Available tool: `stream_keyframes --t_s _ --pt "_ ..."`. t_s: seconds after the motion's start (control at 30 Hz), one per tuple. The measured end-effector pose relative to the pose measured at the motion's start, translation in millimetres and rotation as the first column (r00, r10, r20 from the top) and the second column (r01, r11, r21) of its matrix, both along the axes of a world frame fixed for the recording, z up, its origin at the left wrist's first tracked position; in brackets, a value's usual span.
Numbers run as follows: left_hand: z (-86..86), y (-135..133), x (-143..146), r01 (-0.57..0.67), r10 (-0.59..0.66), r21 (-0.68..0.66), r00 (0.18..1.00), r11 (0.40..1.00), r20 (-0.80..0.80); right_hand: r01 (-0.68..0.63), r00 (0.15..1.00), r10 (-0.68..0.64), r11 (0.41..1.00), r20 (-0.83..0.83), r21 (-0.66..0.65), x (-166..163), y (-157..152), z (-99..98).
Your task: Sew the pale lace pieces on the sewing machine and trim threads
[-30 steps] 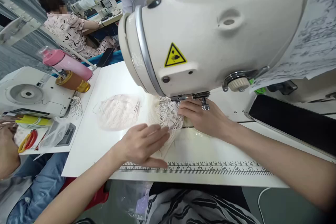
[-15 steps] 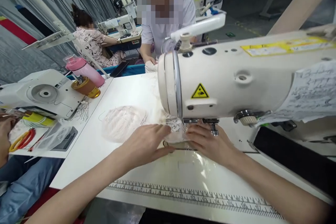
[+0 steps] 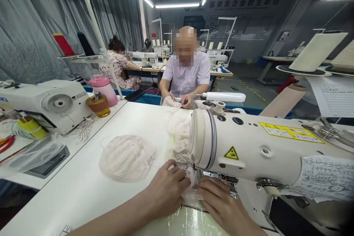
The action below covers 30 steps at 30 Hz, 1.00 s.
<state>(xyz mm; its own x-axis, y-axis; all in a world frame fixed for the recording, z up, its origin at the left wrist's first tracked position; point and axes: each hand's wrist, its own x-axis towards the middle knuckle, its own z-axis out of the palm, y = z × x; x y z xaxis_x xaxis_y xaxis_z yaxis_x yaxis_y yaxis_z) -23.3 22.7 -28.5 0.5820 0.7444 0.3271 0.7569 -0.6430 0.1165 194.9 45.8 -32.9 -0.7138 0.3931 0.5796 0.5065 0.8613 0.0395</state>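
Observation:
White openwork fabric lies under the head of a white sewing machine, near the presser foot. My left hand is closed on its left edge with curled fingers. On the other side, my right hand has bent fingers on the fabric's right edge, close beside the presser foot; its fingertips are partly hidden. More of the pale fabric runs back along the left of the machine head. A round, cream-coloured heap of thread-like material rests on the table left of my left hand.
A second sewing machine, an amber cup and a pink bottle stand at the left. Across the table a person handles netted fabric. Thread cones stand at the right. A white lamp arm crosses above the machine.
The camera view has tilted upward, so the table and machine appear lower and more of the room shows. My left hand's fingers are more curled at the fabric. My right hand remains beside the presser foot.

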Motion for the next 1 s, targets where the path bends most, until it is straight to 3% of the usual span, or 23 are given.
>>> stream_keyframes --t_s 0.13,0.3,0.6,0.83,1.0 --pt "-0.8 -1 2 -0.003 0.003 0.003 1.0 1.0 0.007 -0.042 0.999 0.041 0.999 -0.028 -0.031 -2 -1 1.6" --pt "1.3 -3 6 0.008 -0.008 -0.017 1.0 1.0 -0.007 -0.196 0.981 0.195 0.976 -0.023 -0.09 -5 -3 1.0" --pt "-0.6 -2 3 -0.004 0.004 -0.049 1.0 0.999 -0.018 -0.245 0.97 0.245 0.97 -0.012 -0.009 -7 -4 0.5" --pt "-9.6 1 0 0.048 -0.032 0.158 0.995 0.986 -0.099 -0.253 0.965 0.252 0.968 -0.069 0.003 -5 -3 1.0" --pt "-12.0 3 1 0.082 -0.053 0.231 0.991 0.97 -0.126 -0.129 0.991 0.128 0.991 -0.051 -0.033 -3 -2 5.9"
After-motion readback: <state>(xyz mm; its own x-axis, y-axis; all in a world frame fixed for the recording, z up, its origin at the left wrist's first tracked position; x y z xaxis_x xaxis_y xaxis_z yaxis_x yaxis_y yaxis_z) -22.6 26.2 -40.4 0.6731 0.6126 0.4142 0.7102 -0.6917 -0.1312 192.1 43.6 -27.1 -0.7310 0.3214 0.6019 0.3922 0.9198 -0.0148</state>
